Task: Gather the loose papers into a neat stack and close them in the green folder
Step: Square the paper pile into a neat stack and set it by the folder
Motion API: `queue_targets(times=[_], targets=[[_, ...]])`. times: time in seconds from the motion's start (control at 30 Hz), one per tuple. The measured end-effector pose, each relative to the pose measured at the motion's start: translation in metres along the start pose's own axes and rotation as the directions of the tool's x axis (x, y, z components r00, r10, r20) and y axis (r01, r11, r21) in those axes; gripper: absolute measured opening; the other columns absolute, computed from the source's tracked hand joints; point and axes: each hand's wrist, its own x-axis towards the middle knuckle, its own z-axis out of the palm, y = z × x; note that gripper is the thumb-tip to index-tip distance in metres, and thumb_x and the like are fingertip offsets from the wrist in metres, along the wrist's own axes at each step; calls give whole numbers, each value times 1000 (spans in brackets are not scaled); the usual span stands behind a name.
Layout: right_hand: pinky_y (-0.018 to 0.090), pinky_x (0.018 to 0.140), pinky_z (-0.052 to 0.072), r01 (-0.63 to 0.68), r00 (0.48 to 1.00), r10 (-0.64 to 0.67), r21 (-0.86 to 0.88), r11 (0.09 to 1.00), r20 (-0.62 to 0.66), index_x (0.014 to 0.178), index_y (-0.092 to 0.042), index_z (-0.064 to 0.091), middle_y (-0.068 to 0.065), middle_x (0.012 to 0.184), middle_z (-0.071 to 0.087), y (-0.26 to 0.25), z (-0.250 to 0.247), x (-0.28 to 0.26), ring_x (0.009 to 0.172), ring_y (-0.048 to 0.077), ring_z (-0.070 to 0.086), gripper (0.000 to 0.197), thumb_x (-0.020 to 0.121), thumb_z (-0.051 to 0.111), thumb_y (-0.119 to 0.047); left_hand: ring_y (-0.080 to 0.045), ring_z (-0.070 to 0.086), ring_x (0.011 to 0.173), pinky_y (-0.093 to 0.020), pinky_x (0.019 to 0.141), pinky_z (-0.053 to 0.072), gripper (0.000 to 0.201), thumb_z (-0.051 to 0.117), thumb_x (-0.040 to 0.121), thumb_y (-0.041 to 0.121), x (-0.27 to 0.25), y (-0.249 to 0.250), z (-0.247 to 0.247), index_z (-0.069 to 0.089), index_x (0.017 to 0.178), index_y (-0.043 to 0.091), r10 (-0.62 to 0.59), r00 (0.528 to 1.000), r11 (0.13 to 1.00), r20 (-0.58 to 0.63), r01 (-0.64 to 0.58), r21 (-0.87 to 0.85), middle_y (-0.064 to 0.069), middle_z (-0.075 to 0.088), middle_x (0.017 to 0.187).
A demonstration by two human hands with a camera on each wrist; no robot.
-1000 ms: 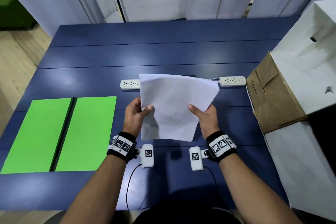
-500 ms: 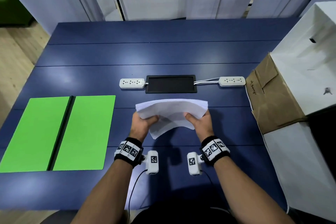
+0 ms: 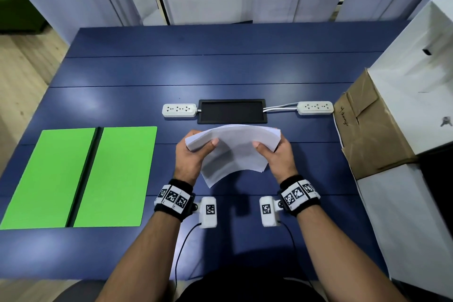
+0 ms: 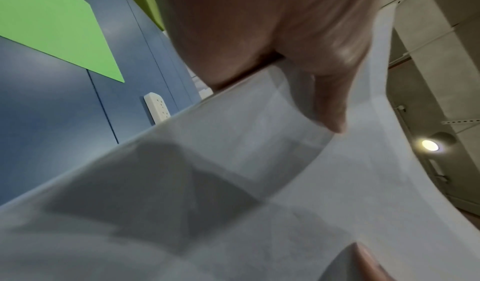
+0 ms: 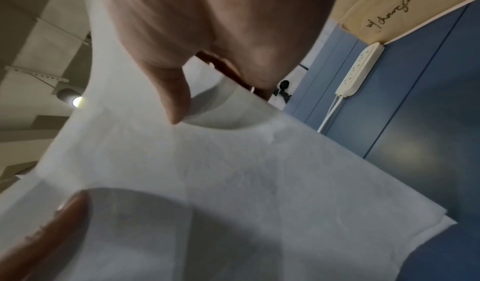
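Papers (image 3: pixel 232 147) were off the table (image 3: pixel 220 68), held as one bundle above its near-centre, between the black tray (image 3: pixel 231 111) on the far side and the person's body on the near side. Left hand (image 3: pixel 190 159) grasped the bundle's left edge, thumb on top and fingers underneath; right hand (image 3: pixel 279 158) grasped the right edge the same way. The bundle arched upward in the middle. The gathering step looked done: no stray sheet was visible on the table in the head view. Squaring was not finished, since the near edges were fanned and one corner stuck out lower left; the right wrist view also showed sheet corners stepped rather than flush. The left wrist view showed a thumb pressed on the top sheet. The green folder (image 3: pixel 81 176) lay open and flat at the near left of the table, well apart from the papers, both leaves up, dark spine between them, nothing on it. Judged remaining: tap the edges even, carry the stack left, lay it on one leaf, fold the other leaf over. Two white power strips (image 3: pixel 179 109) flanked the tray; a brown paper bag (image 3: pixel 367 127) leaned at the right against white boxes (image 3: pixel 416 68).
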Motion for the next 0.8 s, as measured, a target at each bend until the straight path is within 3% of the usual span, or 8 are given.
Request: queue_targets(times=[0.17, 0.27, 0.37, 0.47, 0.53, 0.63, 0.7, 0.8], targets=[[22, 85, 53, -2, 1000, 3, 13, 1000, -13, 99, -29, 66, -11, 92, 72, -1, 0, 1, 88, 7, 64, 26, 78, 80, -36, -15, 70, 84, -30, 77, 57, 31, 85, 76, 1, 3, -7, -2, 71, 104, 4, -69, 997, 997, -20, 69, 16, 3, 76, 92], [28, 90, 53, -15, 999, 16, 17, 1000, -48, 99, -24, 69, -11, 90, 74, 1, 3, 4, 88, 6, 68, 24, 80, 77, -36, -18, 73, 89, -33, 81, 58, 38, 86, 75, -1, 4, -9, -2, 70, 109, 2, -100, 994, 995, -32, 100, 3, -3, 78, 98], [34, 96, 55, -57, 996, 57, 0, 998, -62, 114, -10, 67, -5, 101, 77, 9, 3, 8, 97, 12, 72, 50, 77, 81, -40, -22, 72, 92, -37, 86, 60, 37, 85, 75, -3, 4, -11, -2, 71, 106, 9, -87, 996, 996, -8, 87, 1, -7, 77, 100], [40, 102, 53, -99, 995, 97, -65, 993, -27, 125, -5, 61, 4, 115, 74, 17, 4, 11, 110, 22, 70, 72, 72, 85, -49, -24, 74, 92, -38, 84, 60, 38, 84, 76, -5, 6, -12, -1, 72, 110, 2, -114, 993, 993, -17, 114, -18, -11, 78, 103], [41, 103, 52, -130, 991, 129, -82, 988, -19, 127, -5, 58, 6, 117, 74, 20, 2, 14, 112, 22, 69, 69, 74, 87, -39, -25, 75, 92, -37, 82, 59, 38, 84, 76, -5, 7, -16, -2, 72, 112, 0, -138, 990, 990, -34, 138, -28, -13, 79, 104], [25, 91, 55, -158, 987, 156, -69, 985, -41, 127, -1, 56, 1, 109, 74, 26, 2, 16, 99, 10, 70, 55, 80, 83, -11, -21, 74, 90, -33, 79, 58, 34, 82, 78, -5, 7, -20, -3, 75, 108, 8, -170, 985, 985, -22, 169, -28, -7, 79, 101], [19, 87, 52, -160, 986, 154, -90, 983, -71, 122, -3, 61, -4, 105, 73, 29, 6, 14, 96, 8, 69, 43, 83, 79, -7, -16, 73, 86, -32, 78, 57, 31, 81, 79, -4, 6, -23, -1, 75, 104, 13, -196, 980, 981, -20, 196, -4, -1, 80, 96], [24, 83, 53, -159, 982, 147, -95, 983, -119, 111, -16, 67, -6, 98, 74, 27, 11, 16, 90, 11, 69, 26, 88, 75, -9, -6, 72, 77, -24, 74, 55, 27, 78, 82, -5, 3, -22, 3, 74, 99, 16, -166, 985, 986, -51, 167, 24, 9, 80, 86]])
